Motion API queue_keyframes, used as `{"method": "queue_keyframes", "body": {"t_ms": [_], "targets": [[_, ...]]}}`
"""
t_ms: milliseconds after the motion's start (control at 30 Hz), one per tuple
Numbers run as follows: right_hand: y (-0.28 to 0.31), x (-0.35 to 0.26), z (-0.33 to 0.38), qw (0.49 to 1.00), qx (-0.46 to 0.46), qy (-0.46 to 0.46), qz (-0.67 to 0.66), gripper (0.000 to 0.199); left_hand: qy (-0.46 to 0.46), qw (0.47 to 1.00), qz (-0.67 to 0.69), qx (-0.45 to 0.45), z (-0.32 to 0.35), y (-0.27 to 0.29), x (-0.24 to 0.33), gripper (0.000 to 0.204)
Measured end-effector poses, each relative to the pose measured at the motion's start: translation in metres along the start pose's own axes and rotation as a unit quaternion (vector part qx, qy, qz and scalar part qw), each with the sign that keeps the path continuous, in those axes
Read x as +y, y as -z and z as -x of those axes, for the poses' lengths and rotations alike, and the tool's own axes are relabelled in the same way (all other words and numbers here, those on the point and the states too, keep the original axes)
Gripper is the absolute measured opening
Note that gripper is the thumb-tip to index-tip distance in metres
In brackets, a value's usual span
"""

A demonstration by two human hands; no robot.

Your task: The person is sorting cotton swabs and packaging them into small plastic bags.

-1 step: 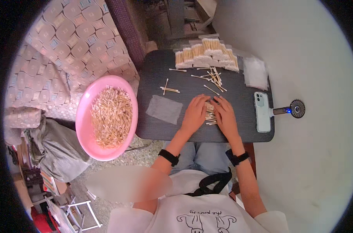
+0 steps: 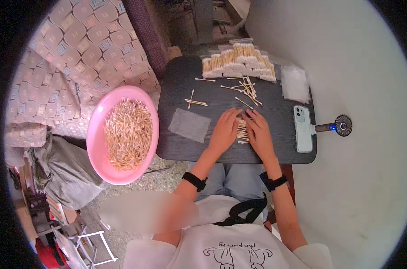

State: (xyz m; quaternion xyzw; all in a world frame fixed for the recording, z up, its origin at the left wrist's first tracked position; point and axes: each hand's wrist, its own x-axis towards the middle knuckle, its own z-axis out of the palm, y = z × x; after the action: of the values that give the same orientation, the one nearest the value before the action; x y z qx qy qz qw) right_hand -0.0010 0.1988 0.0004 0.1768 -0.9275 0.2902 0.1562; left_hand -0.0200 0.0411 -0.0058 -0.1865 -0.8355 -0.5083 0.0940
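A row of cotton swabs [image 2: 242, 132] lies on the black table between my two hands, sticks crosswise. My left hand [image 2: 227, 125] is closed along the left ends of the row, and my right hand [image 2: 258, 130] along the right ends. The fingertips of both come close together at the far side of the row and partly cover it. Just beyond them a single swab [image 2: 244, 103] lies at a slant. A flat clear plastic bag [image 2: 190, 125] rests to the left of my left hand.
Packed bags of swabs [image 2: 239, 62] are stacked at the back, with loose swabs [image 2: 248, 89] before them. Crossed swabs [image 2: 195, 102] lie further left. A pink basin [image 2: 96, 150] full of swabs stands left. Right are plastic bags [image 2: 295, 84], a phone [image 2: 303, 130] and a small fan [image 2: 342, 125].
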Motion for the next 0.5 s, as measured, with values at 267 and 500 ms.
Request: {"method": "queue_keyframes", "body": {"t_ms": [267, 500], "targets": [[-0.008, -0.006, -0.004, 0.990, 0.001, -0.034, -0.139, 0.037, -0.025, 0.999, -0.019, -0.005, 0.002, -0.011, -0.004, 0.036], [0.002, -0.004, 0.002, 0.976, 0.019, -0.091, -0.195, 0.035, -0.055, 0.998, 0.017, -0.025, 0.005, 0.004, 0.000, 0.050]]}}
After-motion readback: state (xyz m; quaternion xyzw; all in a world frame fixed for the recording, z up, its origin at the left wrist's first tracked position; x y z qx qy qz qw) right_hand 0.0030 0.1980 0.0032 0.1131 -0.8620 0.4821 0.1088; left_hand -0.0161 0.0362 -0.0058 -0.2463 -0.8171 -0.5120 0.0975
